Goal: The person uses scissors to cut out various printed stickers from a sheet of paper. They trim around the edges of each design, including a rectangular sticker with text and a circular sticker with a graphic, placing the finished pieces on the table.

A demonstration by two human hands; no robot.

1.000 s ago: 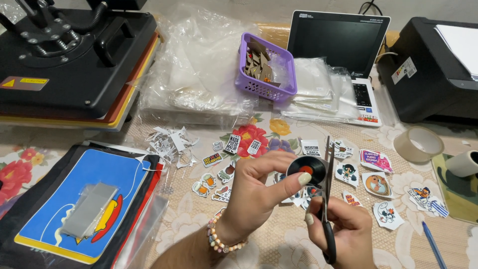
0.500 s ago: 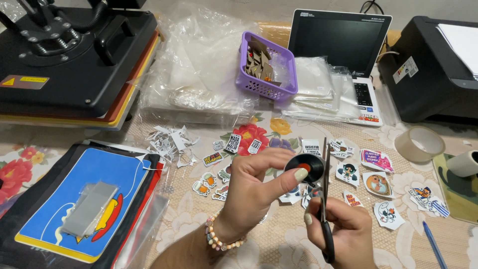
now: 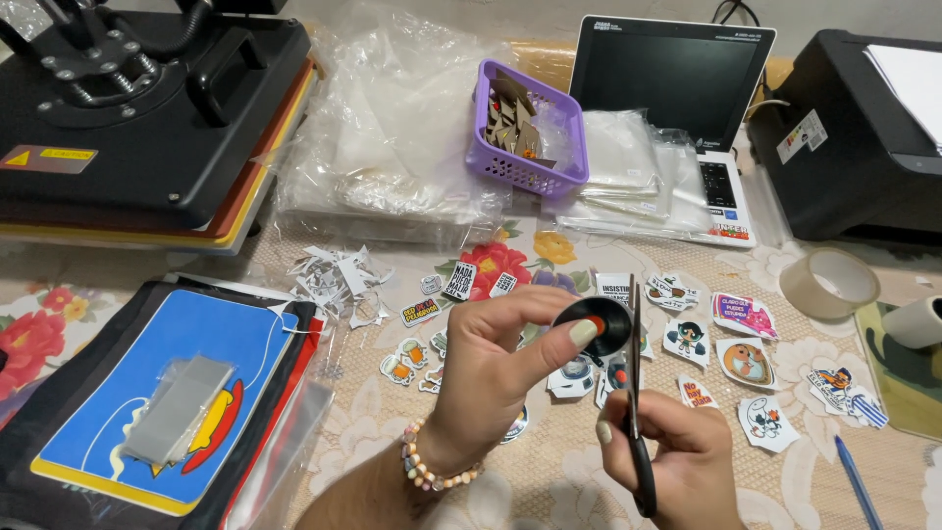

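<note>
My left hand [image 3: 496, 363] pinches a small round black sticker with a red centre [image 3: 595, 325] between thumb and fingers, held above the table. My right hand [image 3: 677, 459] grips black scissors [image 3: 635, 393], blades pointing up and meeting the sticker's right edge. Several cut-out stickers [image 3: 746, 361] lie spread on the flowered tablecloth under and around both hands.
A black heat press [image 3: 147, 118] stands at the back left, a blue printed sheet on dark folders [image 3: 167, 393] in front of it. Clear plastic bags [image 3: 392, 147], a purple basket [image 3: 525, 137], a laptop [image 3: 677, 88], a black printer [image 3: 863, 137], a tape roll [image 3: 829, 283] and paper scraps [image 3: 334, 280] fill the rest.
My left hand has turned the round sticker slightly against the scissor blades. Both hands stay at about the same spot.
</note>
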